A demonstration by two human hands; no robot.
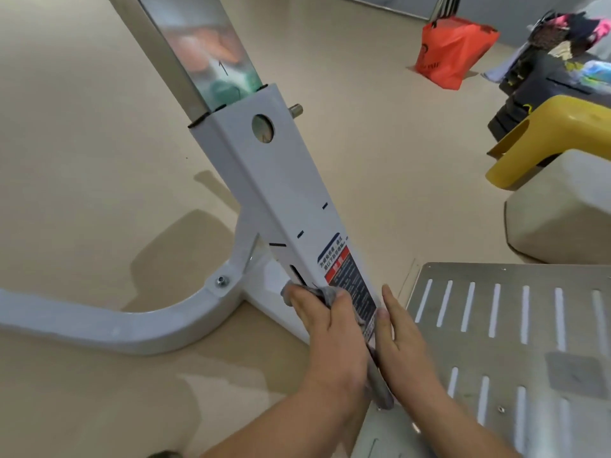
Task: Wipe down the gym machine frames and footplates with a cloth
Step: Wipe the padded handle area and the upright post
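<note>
White frame post (274,180) – square, leaning up-left, round hole near its top, chrome inner tube (198,38) rising out of it, red-and-black warning label (347,276) low on its face. A curved base leg (115,328) is bolted on at left. Grey cloth (325,295) – bunched against the post's lower face, touching the label. Steel footplate (512,325) – slotted, lying flat, right of the post.

Bright even light, soft floor shadows, wide-angle edge distortion
</note>
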